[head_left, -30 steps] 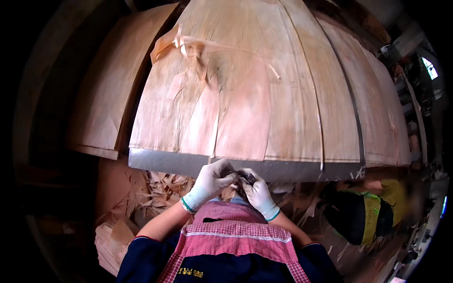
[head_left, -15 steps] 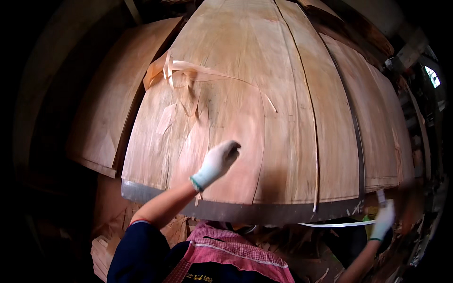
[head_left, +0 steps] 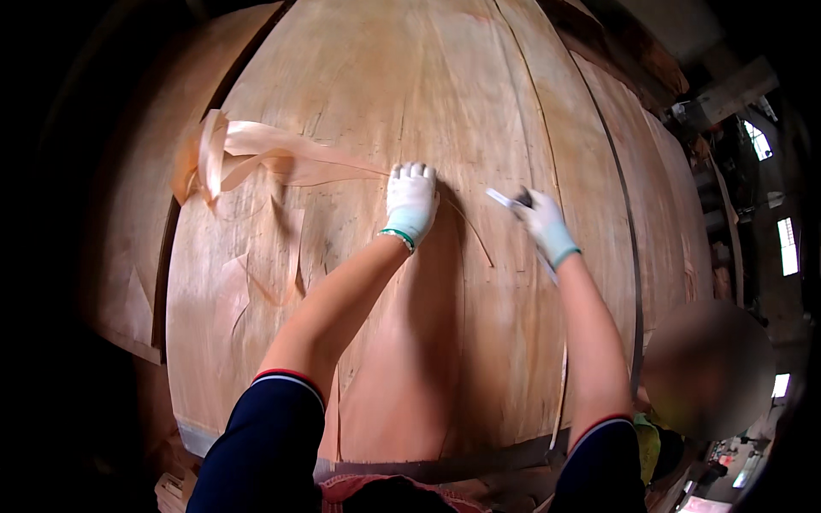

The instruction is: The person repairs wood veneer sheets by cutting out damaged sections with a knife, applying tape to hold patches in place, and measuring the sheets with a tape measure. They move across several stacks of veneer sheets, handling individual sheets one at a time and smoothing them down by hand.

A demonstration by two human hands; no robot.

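Left hand [head_left: 411, 202]: palm down on the veneer sheet [head_left: 368, 85] before the worker; whether it pinches the torn veneer strip [head_left: 312, 164], lying leftward, I cannot tell.
Right hand [head_left: 545, 224]: curled around a slim pale tool [head_left: 499, 197].
Handling: best pressed flat, tool tip clear of fingers.
Containers: none I can make out.

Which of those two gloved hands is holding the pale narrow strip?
The right hand: the pale narrow strip sticks out of its grip. The left hand instead appears to rest flat, back up, on the wood surface.
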